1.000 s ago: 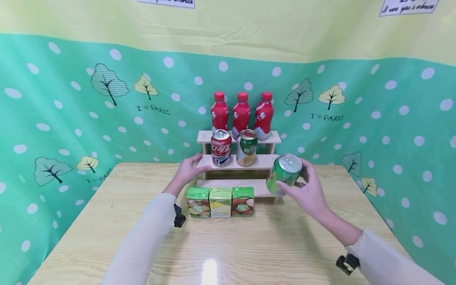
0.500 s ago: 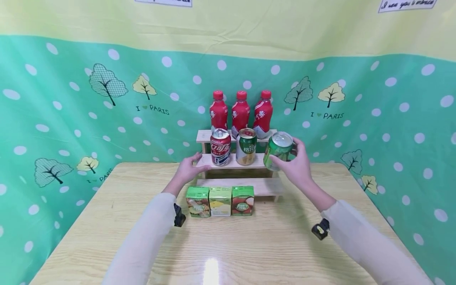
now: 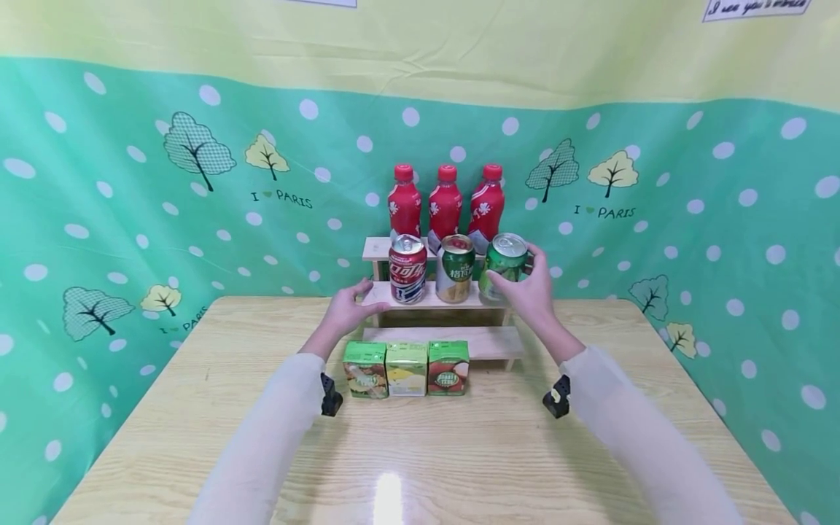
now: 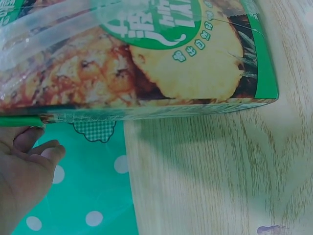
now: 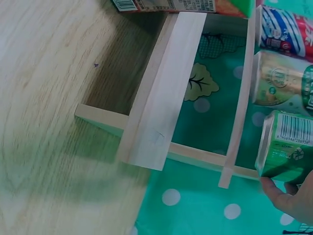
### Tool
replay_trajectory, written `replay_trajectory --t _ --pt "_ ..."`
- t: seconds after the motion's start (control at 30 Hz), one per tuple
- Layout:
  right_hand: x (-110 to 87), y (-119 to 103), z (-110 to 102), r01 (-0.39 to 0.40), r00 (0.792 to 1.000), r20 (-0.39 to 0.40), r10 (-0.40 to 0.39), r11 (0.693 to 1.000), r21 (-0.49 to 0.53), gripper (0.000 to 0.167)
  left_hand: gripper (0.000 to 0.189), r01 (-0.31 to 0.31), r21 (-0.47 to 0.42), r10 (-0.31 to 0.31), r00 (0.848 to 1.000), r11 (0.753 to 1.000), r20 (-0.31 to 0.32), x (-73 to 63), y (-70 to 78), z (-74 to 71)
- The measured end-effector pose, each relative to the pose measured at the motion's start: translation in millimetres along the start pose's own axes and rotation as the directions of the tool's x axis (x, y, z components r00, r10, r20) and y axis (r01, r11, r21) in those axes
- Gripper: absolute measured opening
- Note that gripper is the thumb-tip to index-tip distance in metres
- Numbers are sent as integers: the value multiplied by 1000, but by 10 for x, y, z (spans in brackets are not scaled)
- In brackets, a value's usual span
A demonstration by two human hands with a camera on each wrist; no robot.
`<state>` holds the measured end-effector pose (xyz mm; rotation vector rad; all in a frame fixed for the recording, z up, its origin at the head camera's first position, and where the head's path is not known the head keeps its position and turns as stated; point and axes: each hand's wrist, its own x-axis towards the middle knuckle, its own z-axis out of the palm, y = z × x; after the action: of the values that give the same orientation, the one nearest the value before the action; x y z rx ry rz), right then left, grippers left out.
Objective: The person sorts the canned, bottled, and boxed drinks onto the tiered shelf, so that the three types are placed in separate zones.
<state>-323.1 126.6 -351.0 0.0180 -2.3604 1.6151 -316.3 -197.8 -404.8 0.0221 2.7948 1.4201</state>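
A green can [image 3: 507, 257] is gripped in my right hand [image 3: 533, 288], thumb in front and fingers behind, at the right end of the middle step of a wooden tiered rack [image 3: 440, 343]. In the right wrist view the can [image 5: 288, 144] is beside the other cans; I cannot tell whether its base touches the step. A red cola can [image 3: 408, 270] and a green-and-gold can [image 3: 455, 270] stand left of it. My left hand [image 3: 344, 312] holds the left end of that middle step, thumb at the front edge. Its fingers [image 4: 46, 152] are partly hidden behind a juice box in the left wrist view.
Three red bottles [image 3: 446, 208] stand on the top step, behind the cans. In front of the rack, a pineapple juice box [image 3: 366, 370], a yellow juice box [image 3: 407, 370] and a red-fronted juice box [image 3: 448, 368] form a row on the wooden table [image 3: 459, 459]. A patterned cloth [image 3: 689, 182] hangs behind.
My right hand has brought the green can left and back, from in front of the rack's right side to the middle step beside the green-and-gold can. My left hand stays in place.
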Motion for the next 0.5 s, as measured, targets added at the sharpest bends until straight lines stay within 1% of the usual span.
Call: replay_trajectory --t 0.3,0.5 --pt "85 131 103 -47 999 -7 47 999 15 88 83 3 -8 -3 1000 1000 6 -18 12 22" --pt "143 159 166 -52 999 -3 52 999 -10 89 82 -4 6 4 1000 1000 -4 -16 7 9"
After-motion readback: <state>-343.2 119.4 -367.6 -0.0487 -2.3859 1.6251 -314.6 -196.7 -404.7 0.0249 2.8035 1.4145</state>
